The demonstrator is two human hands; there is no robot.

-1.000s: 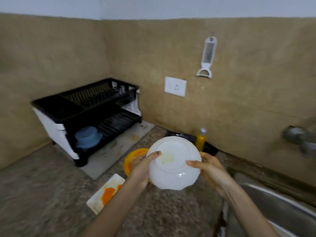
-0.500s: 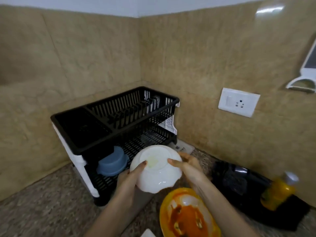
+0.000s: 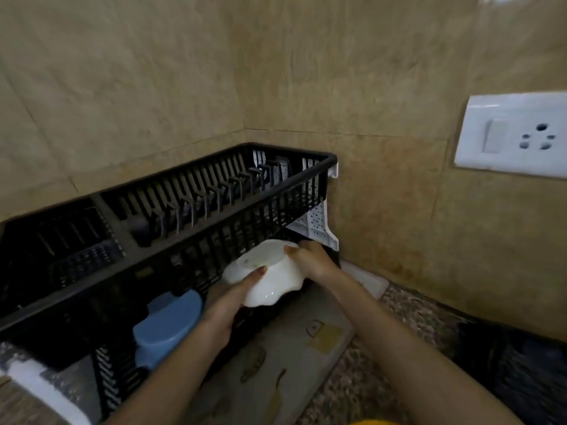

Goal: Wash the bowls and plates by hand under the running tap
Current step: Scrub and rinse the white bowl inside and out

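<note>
I hold a white bowl (image 3: 270,279) upside down with both hands, at the front opening of the lower shelf of a black two-tier dish rack (image 3: 214,191). My left hand (image 3: 227,305) grips its near left side, thumb up on the base. My right hand (image 3: 310,259) grips the far right rim, under the rack's upper tier. A blue bowl (image 3: 165,326) sits upside down on the lower shelf, left of my hands. The sink and tap are out of view.
A pale drip tray (image 3: 306,348) lies under the rack on the speckled counter (image 3: 383,378). A white wall socket (image 3: 515,136) is on the tiled wall at right. A dark object (image 3: 527,363) sits at the right edge, and an orange plate's rim (image 3: 371,422) shows at the bottom.
My hands carried the white bowl left from beside the sink to the rack, and it now sits at the lower shelf opening. The view followed and closed in on the rack.
</note>
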